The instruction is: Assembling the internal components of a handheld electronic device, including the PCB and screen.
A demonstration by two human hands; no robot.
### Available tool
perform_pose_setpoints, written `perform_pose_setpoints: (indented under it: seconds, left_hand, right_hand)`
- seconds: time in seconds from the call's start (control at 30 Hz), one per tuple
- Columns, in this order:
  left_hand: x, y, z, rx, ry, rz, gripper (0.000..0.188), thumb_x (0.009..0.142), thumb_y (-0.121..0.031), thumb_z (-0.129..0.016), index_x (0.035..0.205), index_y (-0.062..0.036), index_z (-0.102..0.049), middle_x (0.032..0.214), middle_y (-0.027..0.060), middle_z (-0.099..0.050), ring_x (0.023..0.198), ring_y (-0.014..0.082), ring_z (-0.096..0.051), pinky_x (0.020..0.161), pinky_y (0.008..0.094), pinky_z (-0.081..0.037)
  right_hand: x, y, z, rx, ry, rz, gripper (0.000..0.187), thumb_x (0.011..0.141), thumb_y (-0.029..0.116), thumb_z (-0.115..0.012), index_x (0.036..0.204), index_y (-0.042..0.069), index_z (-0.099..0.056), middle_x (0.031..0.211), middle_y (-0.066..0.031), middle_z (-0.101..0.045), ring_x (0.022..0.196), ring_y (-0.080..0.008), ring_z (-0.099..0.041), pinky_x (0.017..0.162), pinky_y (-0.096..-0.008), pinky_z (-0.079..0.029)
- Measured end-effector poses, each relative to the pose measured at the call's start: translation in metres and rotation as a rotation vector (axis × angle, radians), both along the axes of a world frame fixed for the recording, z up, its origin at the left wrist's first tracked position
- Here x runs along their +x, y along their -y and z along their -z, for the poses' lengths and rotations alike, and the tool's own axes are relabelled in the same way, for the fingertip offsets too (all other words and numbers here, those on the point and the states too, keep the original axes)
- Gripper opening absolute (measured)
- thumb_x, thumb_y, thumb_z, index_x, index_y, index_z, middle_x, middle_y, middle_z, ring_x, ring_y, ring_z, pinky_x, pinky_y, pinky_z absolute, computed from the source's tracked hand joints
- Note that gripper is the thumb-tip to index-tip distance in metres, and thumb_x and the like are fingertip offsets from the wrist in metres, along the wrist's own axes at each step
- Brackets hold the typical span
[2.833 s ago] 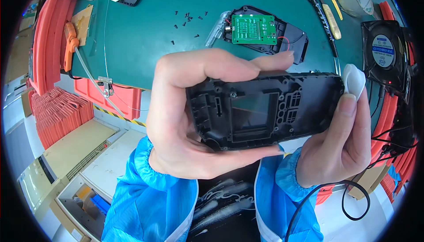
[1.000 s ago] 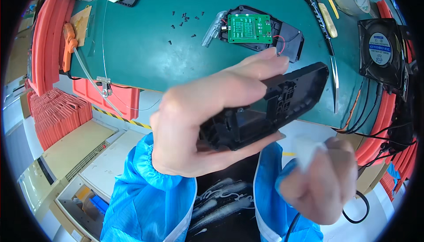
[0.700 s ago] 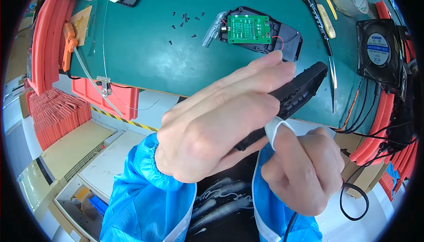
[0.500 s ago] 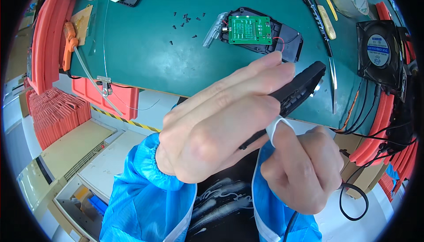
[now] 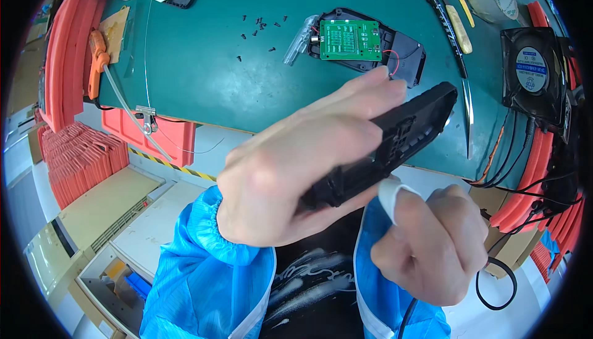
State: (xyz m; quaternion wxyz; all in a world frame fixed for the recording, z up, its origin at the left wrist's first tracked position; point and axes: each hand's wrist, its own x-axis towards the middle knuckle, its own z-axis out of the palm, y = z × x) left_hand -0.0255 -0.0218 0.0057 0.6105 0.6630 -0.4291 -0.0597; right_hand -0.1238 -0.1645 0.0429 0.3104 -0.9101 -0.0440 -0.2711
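Note:
My left hand [image 5: 290, 172] grips a black plastic housing shell [image 5: 420, 122], tilted up to the right with its ribbed inner side partly in sight. My fingers cover much of its left part. Just below the shell, my right hand [image 5: 435, 240] is closed, with a white cloth-like piece [image 5: 390, 198] over the tip of its index finger. Whether that fingertip touches the shell's underside, I cannot tell. Beyond my left fingers, a second black housing [image 5: 407, 61] lies on the bench with a green circuit board [image 5: 350, 40] and a red wire.
Several small black screws [image 5: 260, 25] lie scattered on the green bench [image 5: 204, 73]. On the right are a black marker [image 5: 440, 17], a knife [image 5: 458, 27], tweezers [image 5: 467, 116] and a black fan [image 5: 532, 73]. An orange-handled tool [image 5: 97, 61] stands at the left edge.
The shell has turned, so more of its inner side shows. My right hand has moved slightly down and right, with the white piece away from the shell's edge.

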Motion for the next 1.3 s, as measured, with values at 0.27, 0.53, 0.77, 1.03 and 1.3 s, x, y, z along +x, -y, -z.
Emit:
perform_pose_setpoints:
  seconds: [0.27, 0.53, 0.77, 1.03, 1.3]
  left_hand:
    - [0.001, 0.001, 0.003, -0.076, -0.097, -0.032, 0.074, 0.062, -0.002, -0.088, 0.114, -0.0036, -0.035, 0.117, 0.0428, -0.053, 0.119, 0.0473, -0.053, 0.1, 0.0614, -0.041]
    - [0.002, -0.004, -0.011, 0.109, 0.015, 0.049, 0.065, 0.069, 0.0, -0.083, 0.116, -0.0029, -0.037, 0.117, 0.0441, -0.052, 0.119, 0.051, -0.051, 0.102, 0.0682, -0.032]
    - [0.001, 0.0, -0.001, 0.061, -0.008, 0.028, 0.069, 0.066, 0.002, -0.084, 0.116, -0.003, -0.036, 0.115, 0.0459, -0.051, 0.118, 0.049, -0.053, 0.101, 0.0653, -0.036]
    - [-0.005, 0.004, 0.009, -0.118, -0.138, -0.132, 0.075, 0.062, 0.0, -0.088, 0.115, -0.0033, -0.035, 0.115, 0.0426, -0.054, 0.118, 0.0464, -0.053, 0.097, 0.0575, -0.046]
    - [0.001, -0.005, -0.004, 0.035, -0.049, 0.012, 0.068, 0.065, 0.002, -0.085, 0.114, -0.0016, -0.038, 0.118, 0.0441, -0.051, 0.121, 0.0509, -0.049, 0.104, 0.0638, -0.034]
  right_hand:
    - [0.001, -0.002, 0.004, -0.027, 0.032, 0.056, 0.035, 0.058, -0.015, -0.059, 0.09, -0.005, -0.068, 0.063, -0.009, -0.052, 0.045, -0.0193, -0.048, 0.042, -0.0283, -0.039]
    - [0.009, -0.01, 0.011, -0.019, 0.049, 0.088, 0.038, 0.055, -0.017, -0.059, 0.09, -0.005, -0.07, 0.06, -0.0093, -0.052, 0.046, -0.019, -0.048, 0.042, -0.0277, -0.041]
    - [0.002, -0.009, -0.003, 0.044, -0.023, 0.015, 0.028, 0.058, -0.008, -0.066, 0.085, 0.002, -0.07, 0.059, -0.0048, -0.051, 0.044, -0.0201, -0.047, 0.041, -0.0286, -0.036]
    - [0.002, -0.001, -0.002, 0.008, -0.03, 0.008, 0.029, 0.059, -0.007, -0.066, 0.087, 0.0, -0.068, 0.059, -0.0067, -0.05, 0.045, -0.0197, -0.048, 0.041, -0.0286, -0.039]
    - [0.008, -0.004, 0.015, 0.117, -0.018, 0.011, 0.043, 0.053, -0.017, -0.061, 0.091, 0.0, -0.07, 0.059, -0.0077, -0.052, 0.045, -0.0184, -0.048, 0.042, -0.0263, -0.039]
